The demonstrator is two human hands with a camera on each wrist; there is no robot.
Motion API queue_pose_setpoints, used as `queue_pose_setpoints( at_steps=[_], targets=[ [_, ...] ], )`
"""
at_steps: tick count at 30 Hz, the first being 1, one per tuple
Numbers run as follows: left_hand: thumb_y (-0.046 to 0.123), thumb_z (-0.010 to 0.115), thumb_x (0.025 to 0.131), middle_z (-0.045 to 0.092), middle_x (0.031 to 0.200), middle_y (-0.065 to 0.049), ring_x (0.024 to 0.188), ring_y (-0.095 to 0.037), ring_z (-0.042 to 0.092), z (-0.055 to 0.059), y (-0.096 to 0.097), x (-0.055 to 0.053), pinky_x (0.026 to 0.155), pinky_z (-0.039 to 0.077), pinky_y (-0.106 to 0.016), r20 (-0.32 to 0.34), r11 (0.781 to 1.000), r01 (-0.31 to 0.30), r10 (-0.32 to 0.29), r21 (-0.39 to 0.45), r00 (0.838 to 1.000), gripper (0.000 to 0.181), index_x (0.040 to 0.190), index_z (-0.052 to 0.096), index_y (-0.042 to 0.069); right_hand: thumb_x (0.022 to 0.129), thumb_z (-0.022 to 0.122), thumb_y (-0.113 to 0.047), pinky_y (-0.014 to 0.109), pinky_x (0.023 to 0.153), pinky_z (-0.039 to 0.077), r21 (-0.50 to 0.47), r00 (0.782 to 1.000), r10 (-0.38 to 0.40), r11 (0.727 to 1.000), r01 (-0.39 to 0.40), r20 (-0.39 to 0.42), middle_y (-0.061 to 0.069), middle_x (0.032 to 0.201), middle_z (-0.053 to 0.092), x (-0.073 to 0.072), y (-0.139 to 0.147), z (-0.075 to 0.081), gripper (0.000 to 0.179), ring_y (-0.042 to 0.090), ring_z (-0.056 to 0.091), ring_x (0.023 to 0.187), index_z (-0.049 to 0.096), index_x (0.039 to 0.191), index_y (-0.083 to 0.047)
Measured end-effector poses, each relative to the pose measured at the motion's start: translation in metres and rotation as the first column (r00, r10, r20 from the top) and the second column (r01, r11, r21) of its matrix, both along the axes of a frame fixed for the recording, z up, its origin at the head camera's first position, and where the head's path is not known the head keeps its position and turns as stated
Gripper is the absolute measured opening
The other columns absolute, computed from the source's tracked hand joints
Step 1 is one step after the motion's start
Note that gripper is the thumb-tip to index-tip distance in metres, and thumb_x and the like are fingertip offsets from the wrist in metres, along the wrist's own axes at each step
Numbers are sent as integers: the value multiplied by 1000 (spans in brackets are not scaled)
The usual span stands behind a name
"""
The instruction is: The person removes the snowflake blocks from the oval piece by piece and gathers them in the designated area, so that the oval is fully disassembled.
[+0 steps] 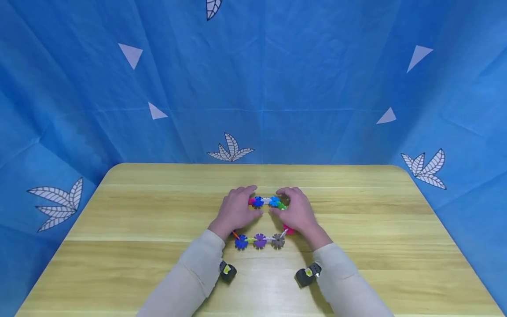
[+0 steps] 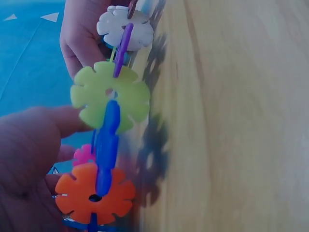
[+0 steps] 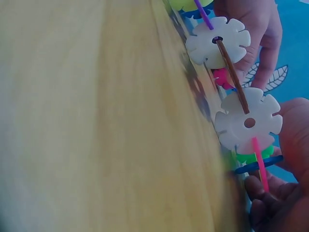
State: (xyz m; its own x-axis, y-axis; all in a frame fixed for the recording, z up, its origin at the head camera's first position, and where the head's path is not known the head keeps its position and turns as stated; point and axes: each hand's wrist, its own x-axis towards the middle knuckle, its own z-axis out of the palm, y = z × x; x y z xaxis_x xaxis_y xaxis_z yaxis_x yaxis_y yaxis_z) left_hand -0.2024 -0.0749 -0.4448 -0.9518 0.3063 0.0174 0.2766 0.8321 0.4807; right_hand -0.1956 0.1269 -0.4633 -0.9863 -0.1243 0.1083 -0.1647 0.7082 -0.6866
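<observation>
A closed loop of interlocking plastic flower discs lies on the table between both hands. My left hand curls over its left side, next to a dark blue disc. Opposite it, my right hand holds the right side, by a green disc and a light blue one. The left wrist view has an orange disc and a yellow-green disc close to the fingers. In the right wrist view, fingertips meet at a blue disc below a white disc. Palms hide parts of the loop.
The wooden table has rounded far corners. A blue curtain with leaf and triangle prints hangs behind it and along both sides. Small black cameras are strapped at the left wrist and the right wrist.
</observation>
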Motion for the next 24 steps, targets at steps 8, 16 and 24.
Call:
queue_pose_setpoints(
  at_steps=[8,16,24],
  targets=[
    [34,80,86,65,117,-10,105,-31,58,1,2,5,92,46,-50,-56,999,21,-24,-47,998,54,134,64,15,80,86,-23,40,82,51,-65,1000,-7,998,8,27,1,98,65,1,1,-6,41,21,61,92,70,116,-11],
    [31,76,90,67,106,-4,95,-24,61,-3,4,6,85,47,-47,-69,998,60,-61,-16,996,35,121,73,16,79,87,-23,39,79,49,-130,998,-4,991,12,63,-3,92,65,4,0,-6,36,18,59,88,73,110,-14],
    [25,73,92,69,103,-3,95,-23,62,-4,10,6,84,48,-47,-125,997,83,-81,6,989,20,108,76,13,79,87,-26,41,82,51,-155,999,23,988,-15,49,-4,94,67,2,-1,-8,36,19,63,93,75,112,-17]
  ],
)
